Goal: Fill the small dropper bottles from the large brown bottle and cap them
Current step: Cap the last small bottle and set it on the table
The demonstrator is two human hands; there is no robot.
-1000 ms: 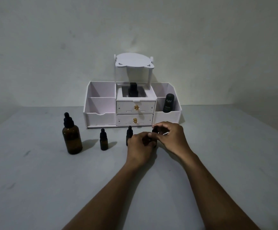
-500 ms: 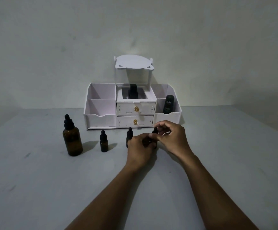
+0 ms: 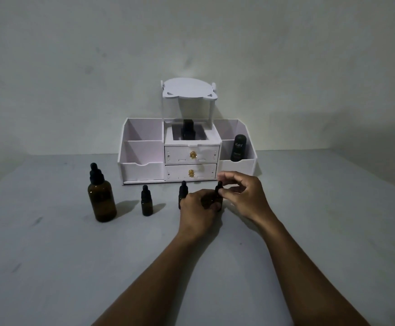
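A large brown bottle (image 3: 101,198) with a black dropper cap stands at the left of the table. To its right stand two small capped dropper bottles: one alone (image 3: 146,201), one (image 3: 183,192) partly hidden behind my left hand. My left hand (image 3: 197,208) grips the body of a third small bottle (image 3: 218,199) standing on the table. My right hand (image 3: 246,196) pinches that bottle's black dropper cap (image 3: 219,186) between thumb and fingers.
A white desk organiser (image 3: 142,169) with two gold-knobbed drawers and a raised mirror panel stands at the back. It holds a dark "Kahf" container (image 3: 237,151) on the right and a dark bottle (image 3: 187,131) in the middle. The grey table (image 3: 50,267) stretches toward me.
My right hand's fingers have shifted slightly around the small bottle's cap, the index finger lifting. My left hand keeps its hold. The other bottles have not moved.
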